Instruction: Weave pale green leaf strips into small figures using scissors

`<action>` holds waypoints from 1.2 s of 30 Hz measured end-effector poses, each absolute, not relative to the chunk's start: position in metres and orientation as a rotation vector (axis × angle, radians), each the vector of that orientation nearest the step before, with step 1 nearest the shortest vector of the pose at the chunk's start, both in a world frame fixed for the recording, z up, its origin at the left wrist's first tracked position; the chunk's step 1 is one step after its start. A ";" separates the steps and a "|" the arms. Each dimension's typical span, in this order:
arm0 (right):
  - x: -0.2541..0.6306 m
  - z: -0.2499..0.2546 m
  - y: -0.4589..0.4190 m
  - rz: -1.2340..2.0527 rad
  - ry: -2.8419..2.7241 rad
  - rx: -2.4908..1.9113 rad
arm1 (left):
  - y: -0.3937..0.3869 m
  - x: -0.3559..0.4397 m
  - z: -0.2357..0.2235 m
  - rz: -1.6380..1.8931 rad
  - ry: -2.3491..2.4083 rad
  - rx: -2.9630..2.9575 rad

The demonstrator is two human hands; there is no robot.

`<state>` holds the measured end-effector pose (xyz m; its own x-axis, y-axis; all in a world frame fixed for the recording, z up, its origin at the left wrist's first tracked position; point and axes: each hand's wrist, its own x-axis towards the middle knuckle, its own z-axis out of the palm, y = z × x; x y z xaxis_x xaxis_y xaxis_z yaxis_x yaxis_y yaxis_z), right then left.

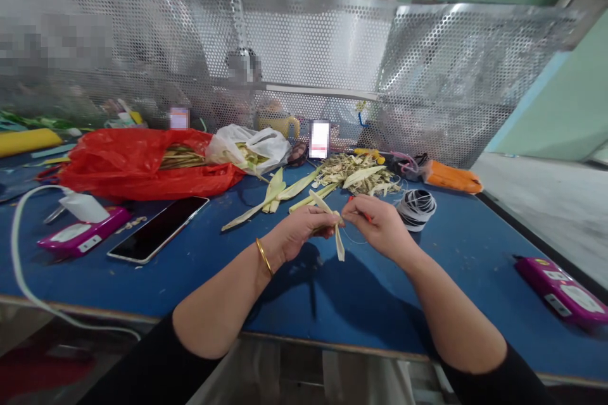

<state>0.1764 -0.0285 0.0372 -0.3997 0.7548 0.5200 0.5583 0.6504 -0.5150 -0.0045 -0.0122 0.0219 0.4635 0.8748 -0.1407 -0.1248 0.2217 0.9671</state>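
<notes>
In my left hand [308, 226], the fingers pinch a small bundle of pale dried husk [339, 243], with one strip pointing up and another hanging down. My right hand [377, 221] is closed just beside it, fingertips pressed together at the bundle on a thin thread [354, 241] that loops below. Part of a red-handled tool [368, 218] shows among the right fingers; its kind is hidden. A spool of white and dark thread [416, 210] stands right of that hand. Beyond the hands lie long pale green husk leaves [273, 193] and a heap of husk scraps [356, 172].
A red plastic bag [123, 161] with dry stalks and a white bag [256, 147] lie at the back left. Nearer are a phone [159, 231] and a purple power strip [88, 234] with a white cable. Another purple strip [563, 288] sits right. A perforated metal screen [313, 44] closes the back.
</notes>
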 end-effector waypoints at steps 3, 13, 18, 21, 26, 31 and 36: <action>0.176 0.034 -0.027 0.388 -2.064 -1.048 | -0.012 -0.005 0.023 0.808 0.830 1.143; 0.177 0.037 -0.027 0.409 -2.096 -0.997 | -0.012 -0.005 0.022 0.790 0.838 1.141; 0.176 0.036 -0.026 0.401 -2.101 -0.994 | -0.014 -0.005 0.023 0.795 0.852 1.130; 0.174 0.036 -0.028 0.346 -2.069 -1.065 | -0.013 -0.003 0.020 0.824 0.865 1.128; 0.172 0.037 -0.030 0.326 -1.975 -1.207 | -0.012 0.000 0.017 0.916 0.859 1.208; 0.173 0.033 -0.026 1.036 -1.590 -1.283 | -0.015 0.003 0.016 0.986 0.963 1.497; 0.170 0.028 -0.024 1.269 -1.446 -1.250 | -0.017 0.003 0.015 1.103 1.154 1.841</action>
<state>0.1699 -0.0240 0.0282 -0.1688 0.9853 -0.0279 0.1562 -0.0012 -0.9877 0.0031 -0.0173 0.0145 0.2439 0.9235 0.2962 0.3371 -0.3671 0.8670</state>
